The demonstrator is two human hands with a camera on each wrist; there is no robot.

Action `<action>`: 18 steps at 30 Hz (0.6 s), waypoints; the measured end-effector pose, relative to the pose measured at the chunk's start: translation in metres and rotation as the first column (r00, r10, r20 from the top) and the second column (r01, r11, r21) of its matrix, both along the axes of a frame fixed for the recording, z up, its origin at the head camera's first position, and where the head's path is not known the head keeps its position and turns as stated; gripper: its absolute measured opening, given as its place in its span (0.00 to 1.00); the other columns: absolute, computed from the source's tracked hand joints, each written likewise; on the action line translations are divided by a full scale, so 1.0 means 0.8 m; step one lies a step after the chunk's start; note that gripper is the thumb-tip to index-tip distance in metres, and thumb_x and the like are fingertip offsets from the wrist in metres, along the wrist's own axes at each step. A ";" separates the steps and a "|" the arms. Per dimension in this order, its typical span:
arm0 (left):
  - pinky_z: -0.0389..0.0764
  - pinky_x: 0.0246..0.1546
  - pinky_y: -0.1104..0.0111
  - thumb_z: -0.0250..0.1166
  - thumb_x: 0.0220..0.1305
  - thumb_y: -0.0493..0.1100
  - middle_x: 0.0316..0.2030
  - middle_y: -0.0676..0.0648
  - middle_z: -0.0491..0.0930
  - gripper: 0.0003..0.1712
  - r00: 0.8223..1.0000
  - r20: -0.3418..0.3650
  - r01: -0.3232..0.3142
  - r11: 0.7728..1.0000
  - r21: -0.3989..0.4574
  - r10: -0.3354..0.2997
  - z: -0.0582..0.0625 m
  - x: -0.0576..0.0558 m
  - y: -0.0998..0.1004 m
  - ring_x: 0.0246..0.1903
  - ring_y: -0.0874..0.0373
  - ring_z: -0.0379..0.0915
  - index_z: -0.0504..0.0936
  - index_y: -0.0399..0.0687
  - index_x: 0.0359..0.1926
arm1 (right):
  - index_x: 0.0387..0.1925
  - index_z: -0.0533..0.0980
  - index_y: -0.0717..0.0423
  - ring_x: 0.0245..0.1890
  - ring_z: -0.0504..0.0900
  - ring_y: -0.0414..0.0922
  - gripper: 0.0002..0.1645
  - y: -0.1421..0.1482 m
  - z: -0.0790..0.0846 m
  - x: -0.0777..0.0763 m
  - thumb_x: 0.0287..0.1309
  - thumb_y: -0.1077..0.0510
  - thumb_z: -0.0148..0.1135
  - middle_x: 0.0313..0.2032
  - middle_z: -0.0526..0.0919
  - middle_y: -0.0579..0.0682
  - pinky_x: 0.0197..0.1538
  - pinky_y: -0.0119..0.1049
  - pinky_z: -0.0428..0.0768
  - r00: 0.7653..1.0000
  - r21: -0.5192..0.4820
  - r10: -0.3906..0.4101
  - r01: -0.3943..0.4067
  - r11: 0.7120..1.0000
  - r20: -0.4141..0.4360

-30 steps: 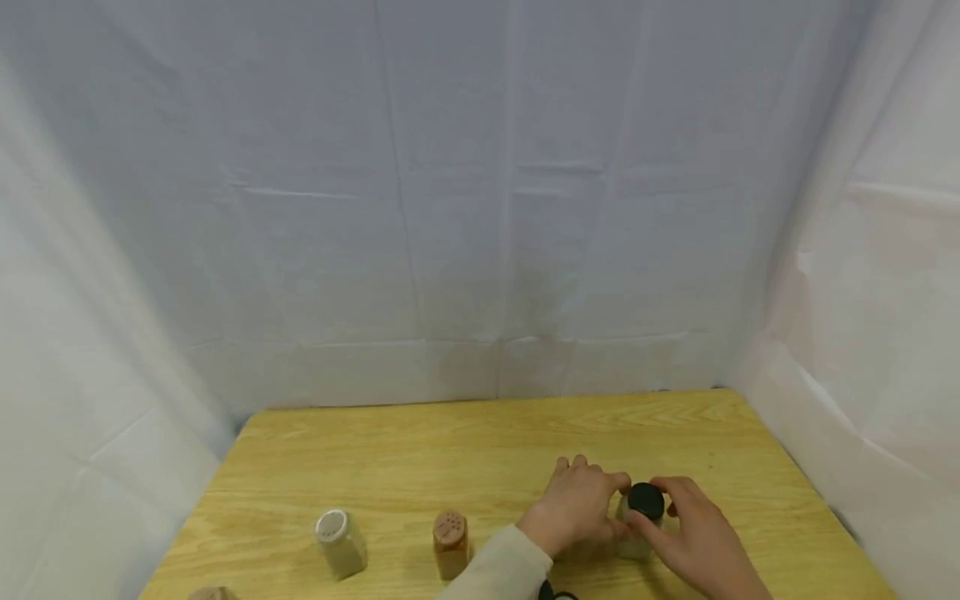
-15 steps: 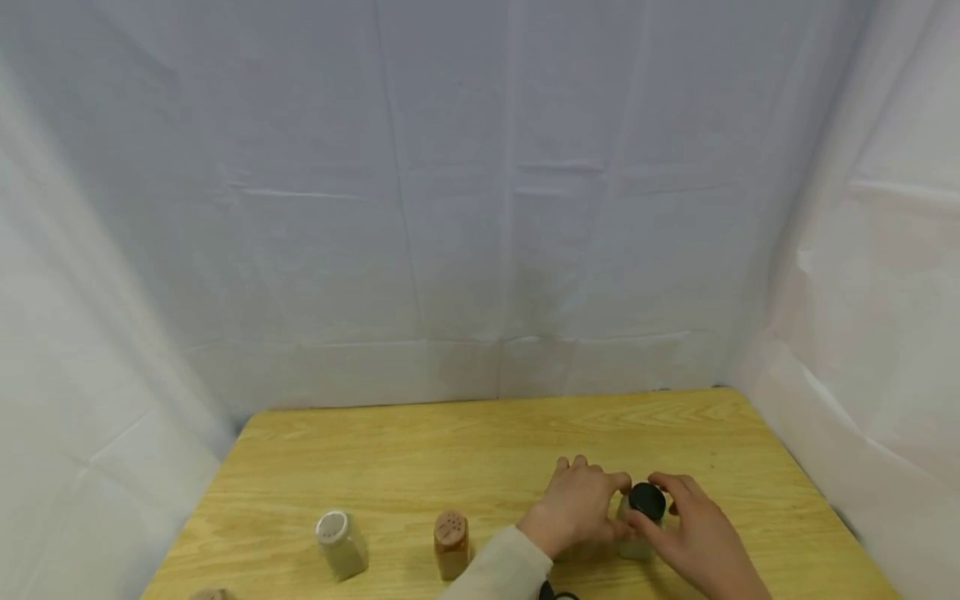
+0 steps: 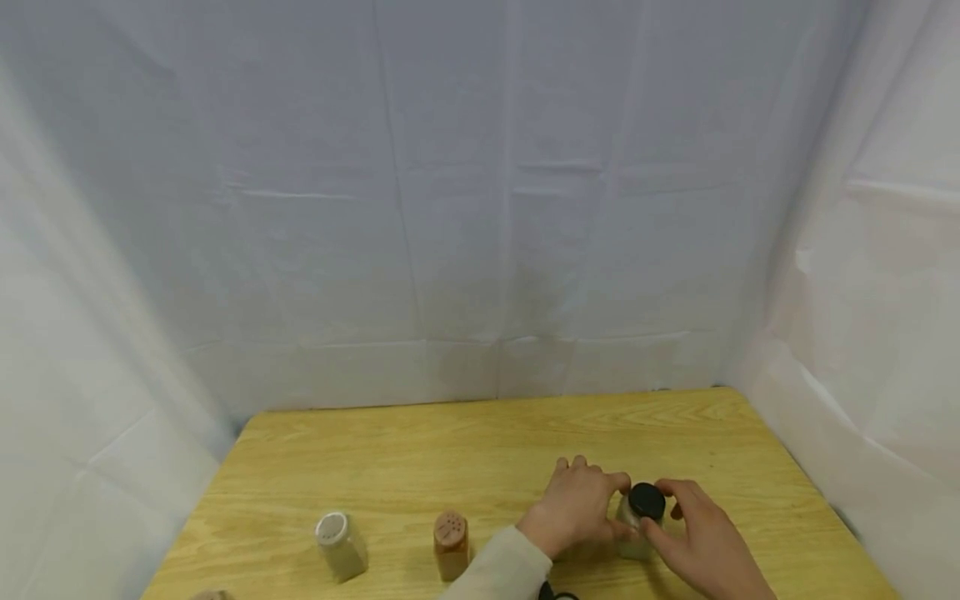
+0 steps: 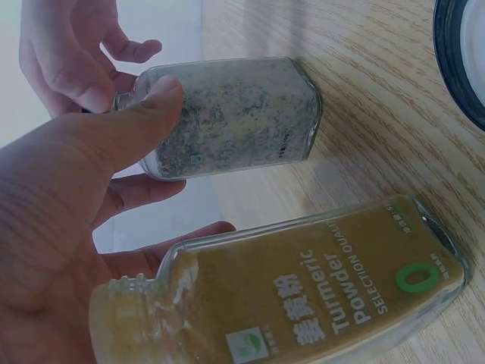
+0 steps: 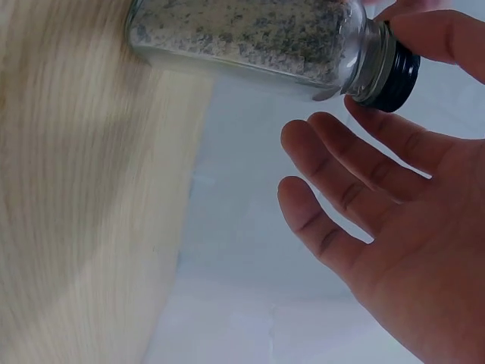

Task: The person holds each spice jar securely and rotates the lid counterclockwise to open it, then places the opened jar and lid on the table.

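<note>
A glass spice jar point(image 4: 235, 114) of pale, dark-flecked seasoning stands on the table. My left hand point(image 3: 581, 504) grips it between thumb and forefinger, shown with the thumb across its shoulder in the left wrist view. The jar's black cap point(image 3: 647, 501) is on its neck. My right hand point(image 3: 701, 533) pinches around that cap with thumb and forefinger point(image 5: 394, 140); its other fingers are spread free. Beside my left palm stands a glass jar of turmeric powder point(image 4: 318, 288), its threaded neck bare; in the head view it is hidden.
Left of my hands stand a brown-topped shaker jar point(image 3: 452, 542) and a white-topped shaker jar point(image 3: 342, 546). Another jar top point(image 3: 210, 595) is cut off at the bottom edge. A black-rimmed round white object point(image 4: 466, 53) lies nearby. White sheeting point(image 3: 480, 250) encloses the table.
My right thumb and forefinger have shifted slightly to the right around the cap. My left hand and the jars stay in place.
</note>
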State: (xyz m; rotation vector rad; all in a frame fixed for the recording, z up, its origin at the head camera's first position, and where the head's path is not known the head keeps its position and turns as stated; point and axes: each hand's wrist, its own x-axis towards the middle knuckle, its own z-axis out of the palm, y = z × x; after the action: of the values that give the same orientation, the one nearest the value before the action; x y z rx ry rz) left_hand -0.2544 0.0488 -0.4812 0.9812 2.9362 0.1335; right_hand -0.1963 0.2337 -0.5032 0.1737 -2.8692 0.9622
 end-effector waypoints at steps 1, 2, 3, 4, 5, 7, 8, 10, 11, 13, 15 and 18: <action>0.67 0.43 0.62 0.68 0.53 0.71 0.42 0.60 0.83 0.27 1.000 0.003 0.001 1.000 -0.001 -0.001 0.000 0.000 0.000 0.37 0.60 0.69 0.78 0.76 0.53 | 0.58 0.74 0.56 0.42 0.79 0.46 0.34 -0.001 0.000 -0.001 0.62 0.36 0.64 0.55 0.78 0.53 0.36 0.39 0.76 1.000 0.005 0.003 -0.003 1.000 -0.012; 0.66 0.42 0.62 0.68 0.53 0.71 0.42 0.60 0.83 0.27 1.000 0.008 0.002 1.000 -0.001 -0.002 0.000 0.000 0.000 0.36 0.60 0.68 0.78 0.76 0.53 | 0.58 0.74 0.55 0.42 0.79 0.46 0.34 -0.002 0.000 -0.002 0.62 0.35 0.63 0.55 0.78 0.53 0.36 0.39 0.76 1.000 0.013 0.005 -0.005 1.000 -0.019; 0.66 0.41 0.63 0.68 0.53 0.71 0.42 0.60 0.83 0.27 1.000 0.012 0.003 1.000 0.001 -0.003 0.001 -0.001 0.000 0.36 0.60 0.68 0.78 0.76 0.53 | 0.58 0.74 0.55 0.43 0.80 0.46 0.34 -0.003 0.000 -0.002 0.62 0.35 0.63 0.55 0.78 0.53 0.36 0.40 0.77 1.000 0.019 0.004 -0.003 1.000 -0.030; 0.65 0.40 0.63 0.68 0.53 0.71 0.42 0.60 0.83 0.27 1.000 0.014 0.005 1.000 0.003 -0.005 0.001 -0.001 0.000 0.35 0.60 0.67 0.78 0.76 0.54 | 0.58 0.75 0.54 0.43 0.80 0.46 0.34 -0.005 0.000 -0.003 0.62 0.34 0.62 0.55 0.78 0.52 0.37 0.40 0.77 0.999 0.023 0.005 -0.004 1.000 -0.041; 0.64 0.39 0.64 0.68 0.53 0.71 0.41 0.60 0.83 0.27 1.000 0.014 0.006 1.000 0.003 -0.006 0.001 -0.001 0.000 0.35 0.61 0.67 0.78 0.76 0.54 | 0.57 0.75 0.54 0.43 0.80 0.46 0.34 -0.007 0.000 -0.004 0.62 0.34 0.62 0.55 0.78 0.52 0.37 0.41 0.78 0.999 0.020 0.008 -0.007 1.000 -0.051; 0.63 0.38 0.64 0.69 0.53 0.71 0.41 0.59 0.83 0.27 1.000 0.012 0.011 1.000 0.006 -0.011 0.001 0.000 -0.001 0.34 0.61 0.66 0.78 0.77 0.54 | 0.57 0.76 0.54 0.43 0.81 0.46 0.33 -0.010 -0.001 -0.006 0.61 0.35 0.64 0.54 0.79 0.52 0.39 0.43 0.79 0.997 0.015 0.013 -0.012 1.000 -0.073; 0.63 0.37 0.65 0.69 0.53 0.71 0.41 0.59 0.83 0.27 1.000 0.008 0.013 1.000 0.007 -0.013 0.001 0.000 -0.001 0.34 0.61 0.66 0.78 0.77 0.54 | 0.56 0.76 0.53 0.44 0.82 0.47 0.32 -0.011 -0.001 -0.007 0.61 0.36 0.64 0.54 0.79 0.52 0.40 0.43 0.80 0.997 0.011 0.015 -0.014 1.000 -0.077; 0.63 0.37 0.65 0.69 0.54 0.70 0.40 0.59 0.83 0.26 1.000 -0.001 0.018 1.000 0.005 -0.018 0.001 0.000 -0.001 0.34 0.61 0.67 0.78 0.77 0.54 | 0.56 0.77 0.53 0.44 0.82 0.46 0.30 -0.013 -0.002 -0.008 0.61 0.37 0.65 0.53 0.79 0.52 0.40 0.44 0.80 0.996 0.005 0.015 -0.014 1.000 -0.085; 0.64 0.37 0.64 0.69 0.54 0.70 0.40 0.59 0.83 0.26 1.000 -0.003 0.019 1.000 0.003 -0.019 0.001 0.000 -0.001 0.35 0.60 0.68 0.78 0.77 0.54 | 0.56 0.77 0.53 0.44 0.83 0.47 0.30 -0.014 -0.002 -0.008 0.61 0.38 0.66 0.52 0.79 0.52 0.41 0.44 0.81 0.996 0.005 0.016 -0.015 1.000 -0.088; 0.64 0.37 0.64 0.69 0.54 0.70 0.40 0.59 0.83 0.26 1.000 -0.004 0.016 1.000 -0.002 -0.016 0.000 0.000 0.000 0.35 0.60 0.68 0.77 0.78 0.53 | 0.56 0.77 0.53 0.44 0.83 0.47 0.30 -0.014 -0.003 -0.009 0.61 0.39 0.66 0.52 0.79 0.52 0.41 0.45 0.81 0.996 0.010 0.017 -0.016 1.000 -0.091; 0.65 0.39 0.64 0.69 0.54 0.70 0.41 0.59 0.83 0.26 1.000 0.003 0.009 1.000 -0.005 -0.009 0.000 -0.001 0.000 0.36 0.60 0.69 0.77 0.78 0.53 | 0.56 0.77 0.53 0.44 0.83 0.48 0.31 -0.013 -0.003 -0.009 0.60 0.38 0.66 0.53 0.79 0.53 0.40 0.44 0.81 0.996 0.010 0.012 -0.011 1.000 -0.088; 0.66 0.40 0.63 0.69 0.53 0.71 0.41 0.59 0.83 0.27 1.000 0.005 0.003 1.000 -0.016 -0.003 0.000 -0.002 0.000 0.37 0.59 0.70 0.77 0.78 0.54 | 0.59 0.75 0.55 0.43 0.82 0.49 0.36 -0.010 -0.005 -0.010 0.60 0.35 0.65 0.55 0.78 0.54 0.37 0.43 0.80 0.997 0.016 0.003 -0.002 1.000 -0.081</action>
State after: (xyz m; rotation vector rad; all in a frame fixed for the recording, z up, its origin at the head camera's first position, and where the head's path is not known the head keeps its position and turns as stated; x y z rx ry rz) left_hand -0.2563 0.0488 -0.4815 0.9823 2.9268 0.1119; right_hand -0.2044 0.2259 -0.5069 0.2130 -2.8043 0.9111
